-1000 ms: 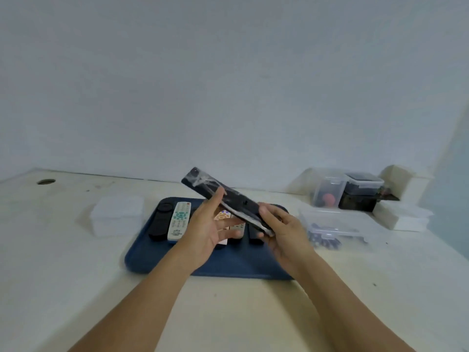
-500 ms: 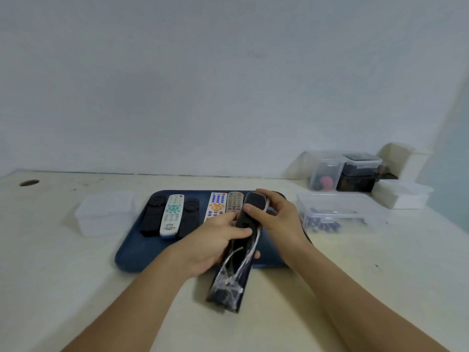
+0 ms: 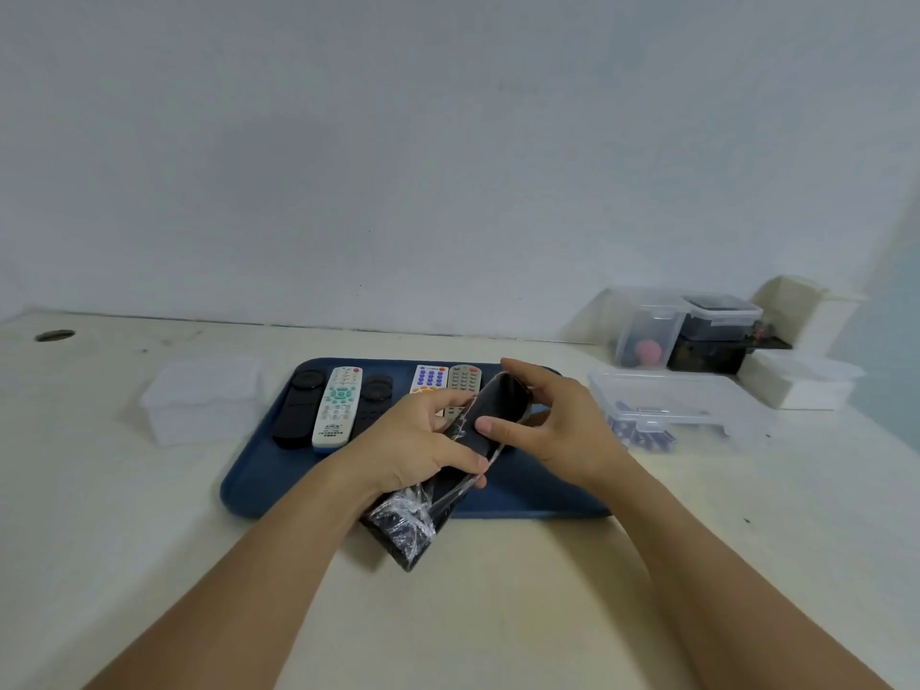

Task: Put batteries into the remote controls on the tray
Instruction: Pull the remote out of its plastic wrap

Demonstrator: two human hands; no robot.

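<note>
A long black remote (image 3: 498, 415) in a clear plastic wrapper is held above the front of the blue tray (image 3: 259, 470). My left hand (image 3: 418, 445) grips its middle, and the crumpled wrapper end (image 3: 403, 525) hangs below that hand. My right hand (image 3: 552, 420) holds the far end, thumb pressed on its back. On the tray lie two black remotes (image 3: 298, 410), a white remote (image 3: 337, 405), and behind my hands a white remote with blue buttons (image 3: 429, 378) and a grey one (image 3: 465, 378). Dark batteries (image 3: 642, 433) lie in a clear lidded box (image 3: 672, 400) right of the tray.
A clear empty-looking box (image 3: 204, 395) stands left of the tray. At the back right are several clear and white containers (image 3: 697, 331), one holding a red object. The table's back edge meets the wall, with a cable hole (image 3: 55, 335) at far left.
The wrapped black remote was swung from raised and slanting to lengthwise toward me, then lifted a little. My right hand shifted its hold on the far end; my left kept the middle.
</note>
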